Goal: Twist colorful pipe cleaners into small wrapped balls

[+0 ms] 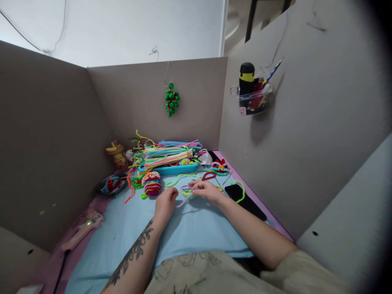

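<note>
Over the blue cloth [128, 237], my right hand [208, 192] pinches a small bent piece made of purple, green and yellow pipe cleaners [186, 190]. A lavender pipe cleaner end [183, 201] slants down from that piece towards my left hand. My left hand [165, 202] is closed, thumb and fingers together, just left of the piece. Whether anything thin sits in its fingertips is hidden. Behind the hands lie a light green pipe cleaner [179, 178] and a red loop [209, 176].
A blue tray [171, 170] piled with pipe cleaners [168, 155] stands at the back. Left are a striped knitted-looking figure [152, 184], a dark bowl [112, 185] and a pink glue gun [85, 229]. A black phone [246, 202] lies right. A clear container [254, 100] hangs on the right wall.
</note>
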`<state>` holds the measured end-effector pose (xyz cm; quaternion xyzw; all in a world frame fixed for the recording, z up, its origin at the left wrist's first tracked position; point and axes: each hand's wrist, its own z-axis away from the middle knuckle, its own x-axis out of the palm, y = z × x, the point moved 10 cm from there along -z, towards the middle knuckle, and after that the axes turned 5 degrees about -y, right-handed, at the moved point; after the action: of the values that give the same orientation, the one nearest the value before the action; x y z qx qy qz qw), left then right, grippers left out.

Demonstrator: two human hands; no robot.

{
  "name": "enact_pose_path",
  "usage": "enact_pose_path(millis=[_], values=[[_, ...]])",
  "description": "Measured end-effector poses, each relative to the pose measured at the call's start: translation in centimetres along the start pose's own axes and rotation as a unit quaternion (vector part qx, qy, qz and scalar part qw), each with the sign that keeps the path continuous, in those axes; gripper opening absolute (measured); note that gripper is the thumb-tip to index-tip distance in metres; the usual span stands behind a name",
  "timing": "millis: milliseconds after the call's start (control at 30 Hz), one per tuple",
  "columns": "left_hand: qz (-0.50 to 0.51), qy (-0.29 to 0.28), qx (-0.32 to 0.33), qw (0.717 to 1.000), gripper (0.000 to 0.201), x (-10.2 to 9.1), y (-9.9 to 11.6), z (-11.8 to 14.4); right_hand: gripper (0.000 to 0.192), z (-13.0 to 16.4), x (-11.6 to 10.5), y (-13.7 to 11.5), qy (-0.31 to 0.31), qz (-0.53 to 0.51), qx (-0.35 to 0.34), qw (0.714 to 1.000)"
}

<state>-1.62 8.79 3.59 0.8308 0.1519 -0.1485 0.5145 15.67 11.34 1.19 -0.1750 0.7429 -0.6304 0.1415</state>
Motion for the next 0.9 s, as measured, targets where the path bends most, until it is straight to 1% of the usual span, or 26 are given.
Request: enact_pose_path(millis=[133, 267, 333, 433, 500, 633, 733, 900], values=[[-0.033, -0.021, 0.038, 0.998, 0.011, 0.4, 0.8, 0.2, 0.025, -0.1, 0.1, 0.4, -0.007, -0.003, 0.005, 1.000], [-0.025, -0.052, 0.080, 0.995, 0.015, 1.1, 1.9, 0.3, 0.026, 0.0, 0.7, 0.6, -0.027, 0.015, 0.007, 0.999], [0.009, -0.041, 0.072, 0.997, 0.011, 1.0, 1.9, 0.2, 0.026, 0.0, 0.7, 0.7, -0.024, 0.016, 0.012, 1.000], [0.066, -0.010, 0.034, 0.997, 0.004, 0.5, 1.4, 0.0, 0.025, 0.0, 0.7, 0.6, -0.016, -0.001, 0.020, 1.000], [0.069, -0.004, 0.016, 0.997, 0.003, 0.5, 1.0, 0.0, 0.025, 0.1, 0.8, 0.3, -0.014, -0.011, 0.020, 1.000], [0.068, -0.015, -0.005, 0.998, 0.003, 0.6, 0.4, -0.1, 0.026, 0.2, 0.6, 0.0, 0.010, -0.016, 0.016, 1.000], [0.078, -0.034, 0.003, 0.996, 0.003, 0.8, 0.5, -0.1, 0.027, 0.2, 0.5, 0.1, 0.011, -0.020, 0.018, 1.000], [0.083, -0.039, 0.023, 0.996, 0.004, 0.5, 1.3, -0.1, 0.026, 0.2, 1.0, 0.5, -0.024, -0.019, 0.034, 0.999]])
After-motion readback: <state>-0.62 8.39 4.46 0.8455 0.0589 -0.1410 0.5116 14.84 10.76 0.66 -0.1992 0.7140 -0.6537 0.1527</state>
